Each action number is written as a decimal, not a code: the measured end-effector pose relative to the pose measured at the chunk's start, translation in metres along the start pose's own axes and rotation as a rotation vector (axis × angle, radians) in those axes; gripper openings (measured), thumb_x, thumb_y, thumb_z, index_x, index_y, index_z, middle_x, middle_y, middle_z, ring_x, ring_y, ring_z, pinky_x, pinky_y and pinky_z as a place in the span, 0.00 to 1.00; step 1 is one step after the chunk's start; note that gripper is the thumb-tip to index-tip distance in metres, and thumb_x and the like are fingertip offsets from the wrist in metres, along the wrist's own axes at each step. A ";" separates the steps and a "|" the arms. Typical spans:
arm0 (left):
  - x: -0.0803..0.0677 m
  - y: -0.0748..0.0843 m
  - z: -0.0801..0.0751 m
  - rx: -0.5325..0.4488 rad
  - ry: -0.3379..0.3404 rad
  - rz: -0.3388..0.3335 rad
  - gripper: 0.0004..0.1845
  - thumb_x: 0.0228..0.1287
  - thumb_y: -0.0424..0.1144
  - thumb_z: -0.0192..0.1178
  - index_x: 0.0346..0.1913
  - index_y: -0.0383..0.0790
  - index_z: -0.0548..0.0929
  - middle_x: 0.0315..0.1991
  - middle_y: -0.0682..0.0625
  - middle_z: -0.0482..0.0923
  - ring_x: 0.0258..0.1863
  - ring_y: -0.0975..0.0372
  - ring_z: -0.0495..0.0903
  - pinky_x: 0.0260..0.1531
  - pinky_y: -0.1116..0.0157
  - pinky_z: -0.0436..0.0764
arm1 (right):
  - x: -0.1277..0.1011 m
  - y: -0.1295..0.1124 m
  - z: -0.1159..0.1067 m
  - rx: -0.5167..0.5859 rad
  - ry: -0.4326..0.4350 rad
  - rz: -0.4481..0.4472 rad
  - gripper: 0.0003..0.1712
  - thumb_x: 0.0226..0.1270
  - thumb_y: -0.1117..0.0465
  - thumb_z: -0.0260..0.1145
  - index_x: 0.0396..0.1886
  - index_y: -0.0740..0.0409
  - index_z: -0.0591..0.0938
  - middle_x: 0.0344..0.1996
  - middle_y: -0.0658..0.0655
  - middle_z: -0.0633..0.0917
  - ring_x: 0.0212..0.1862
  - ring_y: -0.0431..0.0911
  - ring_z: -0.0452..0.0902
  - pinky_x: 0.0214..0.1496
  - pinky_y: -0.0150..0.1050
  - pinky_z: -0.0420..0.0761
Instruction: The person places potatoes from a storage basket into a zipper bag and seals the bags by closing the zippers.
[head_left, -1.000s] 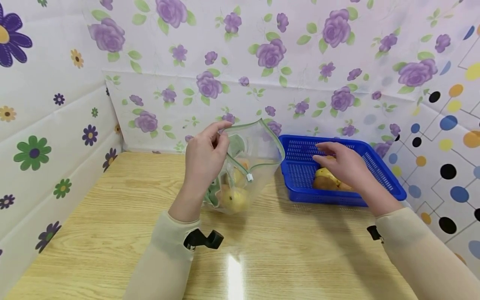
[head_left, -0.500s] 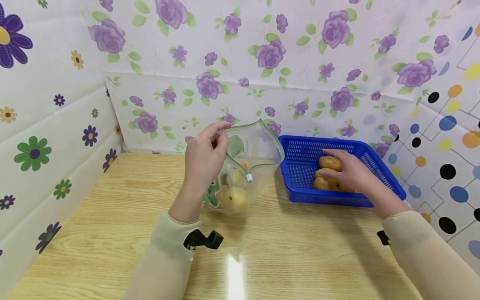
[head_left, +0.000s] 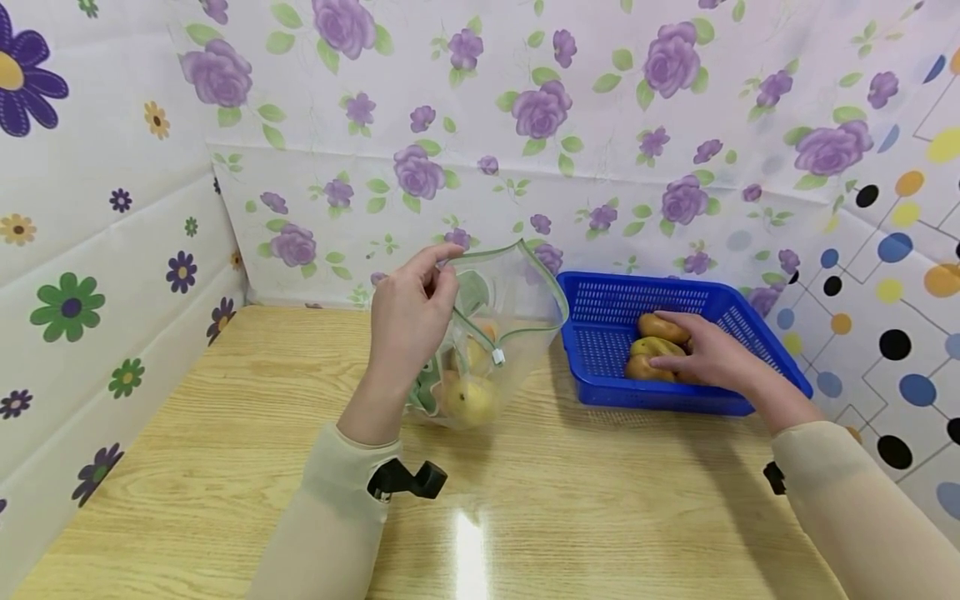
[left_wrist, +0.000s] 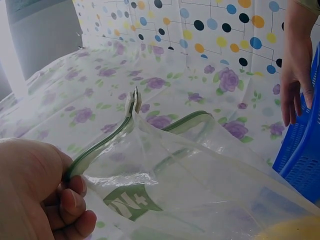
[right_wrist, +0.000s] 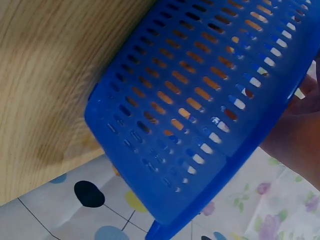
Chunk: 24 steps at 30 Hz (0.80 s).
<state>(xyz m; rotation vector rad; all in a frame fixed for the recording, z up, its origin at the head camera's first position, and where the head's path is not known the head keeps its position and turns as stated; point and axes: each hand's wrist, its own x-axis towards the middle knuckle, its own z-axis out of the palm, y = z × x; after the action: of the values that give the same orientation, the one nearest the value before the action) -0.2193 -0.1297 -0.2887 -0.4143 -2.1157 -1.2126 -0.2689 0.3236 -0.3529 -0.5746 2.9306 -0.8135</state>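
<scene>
My left hand (head_left: 411,312) pinches the green-edged rim of a clear zip bag (head_left: 525,367) between thumb and fingers. The bag stands on the table with its mouth spread and a white slider (head_left: 498,356) at the near side. Inside it a pale yellow round fruit (head_left: 472,400) and other fruit show through the plastic. My right hand (head_left: 708,354) is down in the blue basket (head_left: 600,393), thumb and fingers spread over a yellow-brown fruit (head_left: 654,346). A brown oval fruit (head_left: 662,327) lies behind it, another in front. The fingertips are partly hidden.
The blue basket has perforated sides and stands at the right, against the back wall of flowered cloth (head_left: 540,200). Dotted cloth (head_left: 892,350) covers the right side. The wooden table (head_left: 247,467) extends toward the front.
My right hand has moved down and slightly right into the basket, lowering its fingers onto the fruit. My left hand and the bag have stayed in place.
</scene>
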 end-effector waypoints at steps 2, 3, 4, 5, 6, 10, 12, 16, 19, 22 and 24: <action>0.000 0.000 0.000 -0.001 0.000 -0.003 0.18 0.78 0.31 0.55 0.61 0.40 0.91 0.17 0.52 0.66 0.16 0.60 0.62 0.18 0.65 0.57 | 0.000 0.003 0.001 0.030 -0.013 -0.001 0.51 0.76 0.54 0.78 0.87 0.66 0.62 0.70 0.71 0.78 0.65 0.68 0.77 0.71 0.71 0.71; 0.000 0.000 0.000 -0.001 0.001 -0.004 0.18 0.78 0.31 0.55 0.61 0.40 0.91 0.17 0.52 0.66 0.16 0.60 0.62 0.18 0.65 0.57 | 0.000 0.005 0.001 0.034 -0.019 -0.003 0.51 0.76 0.54 0.78 0.87 0.67 0.62 0.71 0.72 0.78 0.66 0.68 0.77 0.71 0.71 0.71; 0.000 0.000 0.000 -0.001 0.001 -0.006 0.18 0.78 0.31 0.55 0.61 0.40 0.91 0.17 0.52 0.66 0.16 0.60 0.62 0.18 0.65 0.57 | 0.000 0.007 0.002 0.039 -0.024 -0.004 0.52 0.76 0.54 0.78 0.87 0.67 0.61 0.72 0.72 0.77 0.66 0.67 0.76 0.72 0.71 0.71; 0.000 0.000 0.000 -0.002 0.000 -0.006 0.18 0.78 0.31 0.55 0.61 0.40 0.91 0.17 0.52 0.66 0.16 0.60 0.62 0.18 0.65 0.57 | 0.000 0.009 0.002 0.044 -0.028 -0.007 0.52 0.75 0.54 0.78 0.88 0.66 0.61 0.73 0.72 0.76 0.67 0.68 0.76 0.72 0.71 0.70; 0.000 0.000 0.000 -0.002 0.001 -0.007 0.18 0.78 0.31 0.55 0.61 0.40 0.91 0.17 0.52 0.66 0.16 0.60 0.62 0.18 0.65 0.57 | 0.000 0.010 0.002 0.049 -0.032 -0.008 0.52 0.75 0.54 0.78 0.88 0.66 0.61 0.74 0.73 0.75 0.68 0.68 0.75 0.73 0.71 0.70; 0.000 0.001 0.000 -0.004 0.000 -0.008 0.18 0.78 0.31 0.55 0.61 0.40 0.91 0.17 0.52 0.66 0.16 0.60 0.62 0.18 0.65 0.57 | 0.000 0.019 0.005 0.023 -0.031 -0.020 0.53 0.74 0.54 0.79 0.88 0.66 0.61 0.74 0.75 0.74 0.66 0.67 0.76 0.71 0.71 0.71; 0.000 0.001 -0.001 -0.005 0.001 -0.008 0.18 0.78 0.31 0.55 0.61 0.40 0.91 0.17 0.53 0.66 0.15 0.61 0.62 0.18 0.66 0.56 | 0.001 0.021 0.007 0.003 -0.024 -0.024 0.53 0.73 0.53 0.80 0.87 0.66 0.62 0.73 0.76 0.75 0.65 0.67 0.77 0.69 0.70 0.72; -0.001 0.001 -0.001 -0.007 0.001 -0.006 0.18 0.78 0.31 0.55 0.61 0.39 0.91 0.17 0.53 0.66 0.15 0.61 0.62 0.17 0.66 0.56 | 0.000 0.022 0.008 -0.037 -0.022 0.008 0.53 0.73 0.50 0.80 0.87 0.64 0.63 0.74 0.77 0.73 0.63 0.68 0.77 0.66 0.69 0.74; -0.001 0.000 -0.001 -0.010 0.000 -0.007 0.18 0.78 0.31 0.56 0.61 0.39 0.91 0.17 0.53 0.66 0.15 0.60 0.62 0.17 0.66 0.57 | 0.000 0.022 0.009 -0.068 -0.033 0.050 0.55 0.72 0.46 0.80 0.87 0.63 0.63 0.74 0.78 0.72 0.64 0.70 0.76 0.63 0.68 0.75; -0.001 0.000 0.000 -0.009 -0.002 -0.010 0.18 0.78 0.31 0.56 0.61 0.40 0.91 0.17 0.53 0.66 0.15 0.61 0.62 0.17 0.66 0.57 | 0.001 0.022 0.009 -0.073 -0.045 0.086 0.57 0.72 0.43 0.79 0.88 0.62 0.62 0.74 0.79 0.71 0.65 0.72 0.75 0.63 0.68 0.75; 0.000 0.000 0.000 -0.008 -0.003 -0.010 0.18 0.78 0.31 0.56 0.61 0.40 0.91 0.17 0.53 0.66 0.15 0.61 0.62 0.17 0.66 0.56 | 0.002 0.022 0.010 -0.072 -0.048 0.105 0.57 0.71 0.41 0.79 0.88 0.62 0.63 0.74 0.79 0.71 0.66 0.73 0.74 0.63 0.68 0.75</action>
<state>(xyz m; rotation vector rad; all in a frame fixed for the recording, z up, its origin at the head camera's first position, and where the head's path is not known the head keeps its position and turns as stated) -0.2192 -0.1299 -0.2893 -0.4101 -2.1180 -1.2276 -0.2765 0.3355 -0.3725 -0.4336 2.9277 -0.6770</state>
